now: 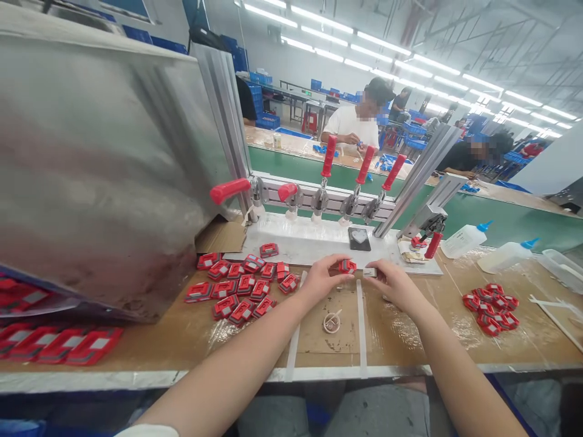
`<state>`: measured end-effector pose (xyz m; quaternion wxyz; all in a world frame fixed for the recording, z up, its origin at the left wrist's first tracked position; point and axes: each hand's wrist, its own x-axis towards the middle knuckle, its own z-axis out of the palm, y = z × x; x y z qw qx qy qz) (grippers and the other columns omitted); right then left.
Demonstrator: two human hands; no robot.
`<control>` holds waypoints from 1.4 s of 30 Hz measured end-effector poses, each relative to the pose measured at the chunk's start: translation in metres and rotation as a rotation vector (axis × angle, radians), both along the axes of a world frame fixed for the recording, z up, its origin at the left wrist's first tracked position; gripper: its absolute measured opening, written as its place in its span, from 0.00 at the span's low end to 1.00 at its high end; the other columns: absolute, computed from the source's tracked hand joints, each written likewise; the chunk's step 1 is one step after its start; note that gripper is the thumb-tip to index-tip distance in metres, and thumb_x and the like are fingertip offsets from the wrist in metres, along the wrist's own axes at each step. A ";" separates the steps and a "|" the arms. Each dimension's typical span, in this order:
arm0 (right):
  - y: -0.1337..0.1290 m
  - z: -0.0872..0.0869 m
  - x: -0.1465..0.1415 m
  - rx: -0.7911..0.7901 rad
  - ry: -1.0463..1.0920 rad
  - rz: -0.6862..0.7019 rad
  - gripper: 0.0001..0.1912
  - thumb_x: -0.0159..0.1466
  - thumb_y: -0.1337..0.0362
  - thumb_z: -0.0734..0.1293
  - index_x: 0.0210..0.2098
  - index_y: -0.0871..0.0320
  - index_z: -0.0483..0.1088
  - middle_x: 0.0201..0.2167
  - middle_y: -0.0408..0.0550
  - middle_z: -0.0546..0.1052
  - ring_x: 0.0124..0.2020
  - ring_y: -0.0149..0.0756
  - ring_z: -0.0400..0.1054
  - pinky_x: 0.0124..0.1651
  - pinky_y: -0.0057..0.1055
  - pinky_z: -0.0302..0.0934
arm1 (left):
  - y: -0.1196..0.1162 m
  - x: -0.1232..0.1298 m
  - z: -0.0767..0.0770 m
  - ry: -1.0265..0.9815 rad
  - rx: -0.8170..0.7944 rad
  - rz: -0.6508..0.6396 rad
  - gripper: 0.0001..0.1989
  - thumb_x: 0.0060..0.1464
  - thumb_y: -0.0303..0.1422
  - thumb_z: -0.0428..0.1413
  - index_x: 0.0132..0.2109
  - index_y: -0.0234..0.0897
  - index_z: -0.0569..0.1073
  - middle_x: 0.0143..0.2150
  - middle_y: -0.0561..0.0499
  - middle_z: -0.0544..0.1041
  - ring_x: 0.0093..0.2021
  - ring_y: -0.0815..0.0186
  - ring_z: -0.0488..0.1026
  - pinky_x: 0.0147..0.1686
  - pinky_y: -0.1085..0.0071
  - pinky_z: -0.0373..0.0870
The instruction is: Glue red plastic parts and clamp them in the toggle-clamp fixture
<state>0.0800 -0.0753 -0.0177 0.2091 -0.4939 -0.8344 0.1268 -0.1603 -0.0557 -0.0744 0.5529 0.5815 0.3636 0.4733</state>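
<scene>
Pinched between the fingertips of my left hand (325,276) is a small red part (347,266). To its right, my right hand (392,280) grips a small pale block (370,272); a gap separates the two items. Below the hands, a small round dish (331,322) with a thin stick in it rests on a taped cardboard sheet (348,342). Many red parts (246,284) lie loosely left of my left hand. A smaller cluster of red parts (492,308) sits on the bench at the right.
Toggle clamps with red handles (328,156) stand behind the hands, above a white base (300,233) holding a dark square pad (359,239). Two bottles (464,240) stand at the right. A large metal box (104,164) fills the left. People sit across the bench.
</scene>
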 end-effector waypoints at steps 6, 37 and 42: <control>0.007 0.000 -0.006 0.394 -0.029 0.128 0.14 0.75 0.59 0.62 0.55 0.57 0.72 0.36 0.51 0.79 0.36 0.40 0.74 0.41 0.35 0.69 | 0.002 0.003 0.000 -0.212 -0.176 -0.198 0.33 0.51 0.49 0.68 0.58 0.37 0.73 0.45 0.44 0.81 0.45 0.60 0.79 0.46 0.64 0.75; 0.088 -0.022 -0.006 -0.516 0.765 -0.195 0.22 0.65 0.45 0.65 0.43 0.58 0.73 0.32 0.52 0.81 0.30 0.39 0.74 0.32 0.33 0.67 | 0.074 0.036 0.027 0.361 0.009 0.096 0.36 0.50 0.53 0.66 0.60 0.39 0.72 0.58 0.40 0.79 0.40 0.59 0.81 0.40 0.64 0.75; 0.120 -0.023 0.002 -0.607 0.775 -0.193 0.19 0.65 0.47 0.64 0.42 0.56 0.65 0.27 0.49 0.79 0.25 0.35 0.72 0.26 0.27 0.61 | 0.106 0.051 0.012 0.381 0.229 0.035 0.29 0.55 0.38 0.63 0.62 0.37 0.73 0.58 0.43 0.80 0.59 0.57 0.75 0.58 0.64 0.69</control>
